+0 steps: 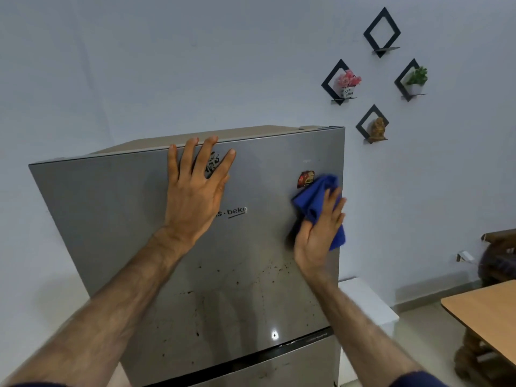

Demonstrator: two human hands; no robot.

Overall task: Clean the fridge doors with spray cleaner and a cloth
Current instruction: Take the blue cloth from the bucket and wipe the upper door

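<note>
Right hand [318, 233] flat, fingers straight, pressing blue cloth [315, 201] against upper fridge door [111, 219], near right edge, just below red magnet [305, 178]; left hand [195, 188] spread, bracing door top; dark specks [237, 283] lie below-left of cloth, right hand nearer

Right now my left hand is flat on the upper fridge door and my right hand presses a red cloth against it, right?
Not quite: the head view shows the right hand pressing a blue cloth, not red. The left hand does lie flat on the grey steel upper fridge door.
</note>
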